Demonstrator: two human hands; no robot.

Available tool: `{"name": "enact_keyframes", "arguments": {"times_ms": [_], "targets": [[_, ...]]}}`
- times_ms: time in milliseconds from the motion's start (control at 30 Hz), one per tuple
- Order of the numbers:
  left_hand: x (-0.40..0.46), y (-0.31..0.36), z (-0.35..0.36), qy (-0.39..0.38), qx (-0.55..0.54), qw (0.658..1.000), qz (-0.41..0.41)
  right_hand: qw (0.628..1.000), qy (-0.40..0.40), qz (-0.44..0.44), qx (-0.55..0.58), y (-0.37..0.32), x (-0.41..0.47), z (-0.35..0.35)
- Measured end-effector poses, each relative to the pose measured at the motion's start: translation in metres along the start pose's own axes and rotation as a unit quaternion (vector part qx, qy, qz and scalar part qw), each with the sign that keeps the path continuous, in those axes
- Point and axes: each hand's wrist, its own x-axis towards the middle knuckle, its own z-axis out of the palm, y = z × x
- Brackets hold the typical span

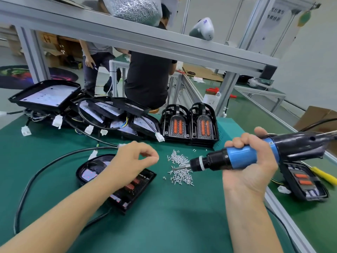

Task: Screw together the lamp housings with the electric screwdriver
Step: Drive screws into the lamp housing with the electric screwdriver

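Both my forearms reach out over a green bench mat (164, 225) edged on my right by an aluminium rail. My right hand (251, 167) is clenched around the blue grip of the electric screwdriver (255, 156), held nearly level, its bit pointing left into a loose heap of small silver screws (180, 168) just beyond the tip. My left hand (133, 159) hovers with thumb and forefinger pinched together; whether a screw sits between them I cannot tell. Directly beneath that hand lies the black lamp housing (116, 179) with its cable (36, 176) looping off to the left. Beyond my left hand, more housings (76, 106) with white connectors are piled; past the screws two upright lamp units (189, 123) show orange lenses. Another housing (304, 183) lies under the screwdriver's rear end. Overhead runs a grey aluminium frame (145, 39) carrying a bag of screws (135, 8). Two people stand behind the bench. A hanging sign at upper right is too blurred to read.
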Motion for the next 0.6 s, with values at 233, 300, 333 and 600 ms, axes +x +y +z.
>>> {"name": "enact_keyframes", "arguments": {"times_ms": [233,300,333,600], "targets": [[-0.057,-0.006,-0.025,0.063,-0.312,0.941,-0.117,0.997,-0.046,0.050,0.048,0.019,-0.019,0.036],[-0.065,-0.007,-0.026,0.080,-0.335,0.932,-0.113,0.994,-0.060,0.068,0.060,0.026,-0.026,0.044],[-0.068,-0.007,-0.026,0.086,-0.338,0.931,-0.110,0.993,-0.064,0.075,0.063,0.029,-0.029,0.047],[-0.078,-0.015,-0.033,0.101,-0.330,0.934,-0.090,0.992,-0.082,0.086,0.050,0.042,-0.041,0.063]]}}
